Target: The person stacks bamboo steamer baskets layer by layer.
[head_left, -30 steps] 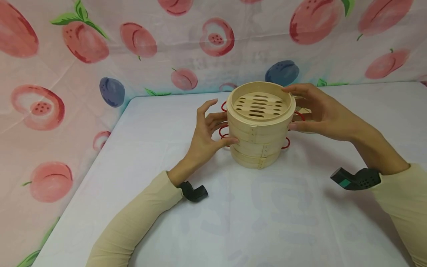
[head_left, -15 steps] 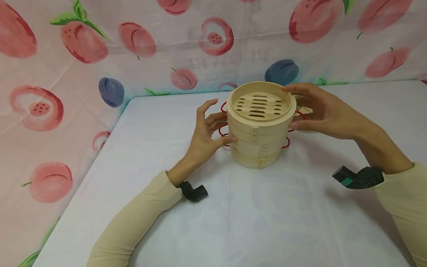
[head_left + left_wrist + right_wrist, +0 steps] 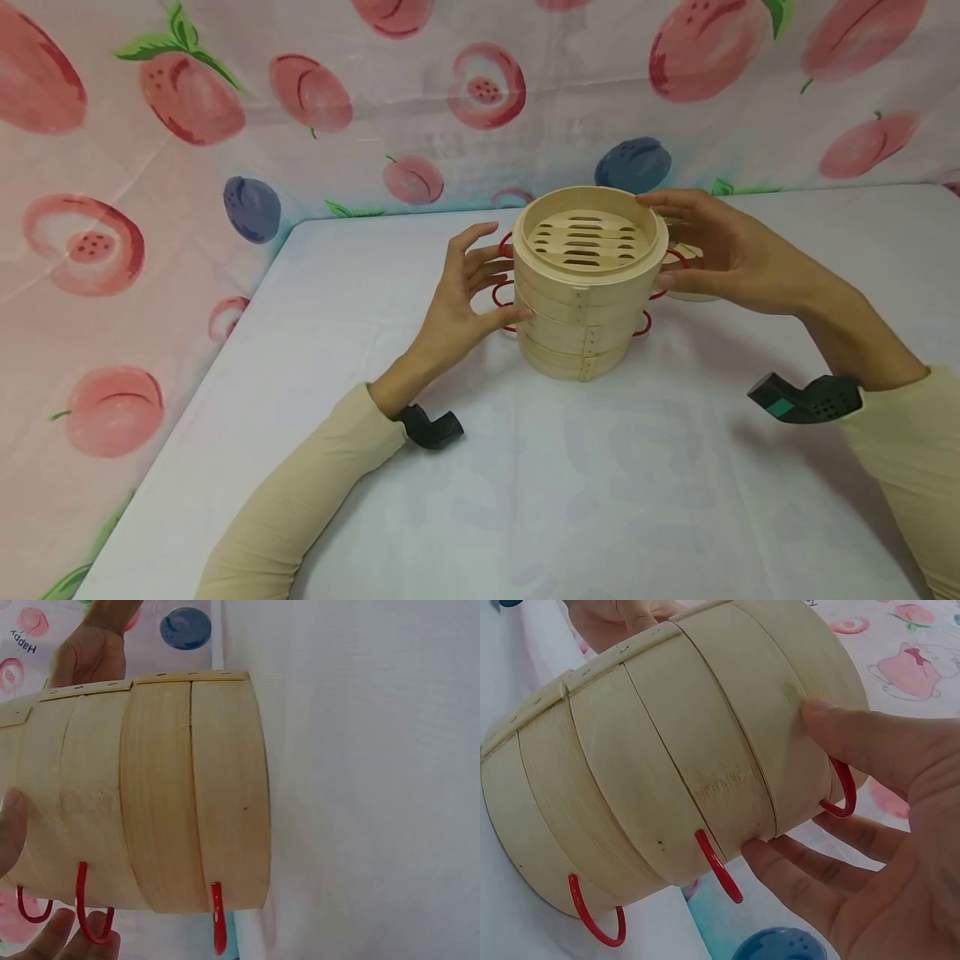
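Observation:
A stack of round bamboo steamer baskets [image 3: 573, 333] stands upright on the white table, with red loop handles on its sides. The top basket [image 3: 615, 287] has no cover, so its slatted floor shows. My left hand [image 3: 465, 300] holds the stack's left side, thumb on the front and some fingers behind, near the red loops. My right hand [image 3: 720, 250] grips the top basket at its right, index fingertip at the rim and thumb lower on the side wall. In the right wrist view the thumb [image 3: 847, 731] presses the bamboo wall, other fingers beneath it.
Partly hidden behind my right hand lies a light woven bamboo piece, perhaps a lid [image 3: 693, 283], on the white tablecloth [image 3: 600, 500]. A fruit-print cloth [image 3: 337, 167] hangs behind the table and along its left. Each wrist wears a black camera mount [image 3: 810, 400].
The top basket's seam has shifted slightly right, and the middle basket's seam slightly left. My right wrist has moved a little right; both hands keep their hold.

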The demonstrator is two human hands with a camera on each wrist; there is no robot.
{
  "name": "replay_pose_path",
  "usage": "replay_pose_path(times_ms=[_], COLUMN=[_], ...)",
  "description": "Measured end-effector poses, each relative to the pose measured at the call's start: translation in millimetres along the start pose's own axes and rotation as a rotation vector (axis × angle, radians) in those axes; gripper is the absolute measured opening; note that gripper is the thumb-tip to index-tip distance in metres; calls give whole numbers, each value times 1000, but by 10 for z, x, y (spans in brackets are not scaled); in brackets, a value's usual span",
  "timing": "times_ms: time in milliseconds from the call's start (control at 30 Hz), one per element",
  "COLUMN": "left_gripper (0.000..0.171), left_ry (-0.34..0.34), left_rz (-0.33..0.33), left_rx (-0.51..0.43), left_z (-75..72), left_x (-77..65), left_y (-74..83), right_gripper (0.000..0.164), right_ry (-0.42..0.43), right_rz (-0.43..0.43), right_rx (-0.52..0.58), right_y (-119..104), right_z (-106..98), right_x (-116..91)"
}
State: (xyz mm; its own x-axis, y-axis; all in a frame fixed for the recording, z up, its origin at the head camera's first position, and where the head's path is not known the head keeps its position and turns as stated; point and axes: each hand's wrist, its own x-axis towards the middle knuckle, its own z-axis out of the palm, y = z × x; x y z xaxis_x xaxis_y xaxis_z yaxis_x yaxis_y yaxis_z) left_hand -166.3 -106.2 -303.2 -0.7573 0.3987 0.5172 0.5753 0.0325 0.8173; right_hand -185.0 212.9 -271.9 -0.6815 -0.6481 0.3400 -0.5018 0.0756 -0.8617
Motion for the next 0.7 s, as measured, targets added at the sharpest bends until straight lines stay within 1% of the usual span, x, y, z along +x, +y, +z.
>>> replay_pose_path(times_ms=[100,200,333,533,700], left_gripper=[88,90,93,94,94], left_ry=[0,2,6,5,4], left_rz=[2,21,67,94,99], left_rx=[15,23,33,34,40], left_z=[-2,-7,-13,-11,-10], left_x=[7,10,13,12,11], left_y=[66,-33,-181,-183,-175], right_gripper=[77,76,75,74,73], right_ry=[-6,-6,-14,-28,-29], right_rz=[-8,-5,-15,-40,-42], right_rx=[15,-4,7,33,18], right_y=[13,9,4,13,9], right_z=[-8,-9,-6,-2,-1], right_x=[0,1,4,-2,-1])
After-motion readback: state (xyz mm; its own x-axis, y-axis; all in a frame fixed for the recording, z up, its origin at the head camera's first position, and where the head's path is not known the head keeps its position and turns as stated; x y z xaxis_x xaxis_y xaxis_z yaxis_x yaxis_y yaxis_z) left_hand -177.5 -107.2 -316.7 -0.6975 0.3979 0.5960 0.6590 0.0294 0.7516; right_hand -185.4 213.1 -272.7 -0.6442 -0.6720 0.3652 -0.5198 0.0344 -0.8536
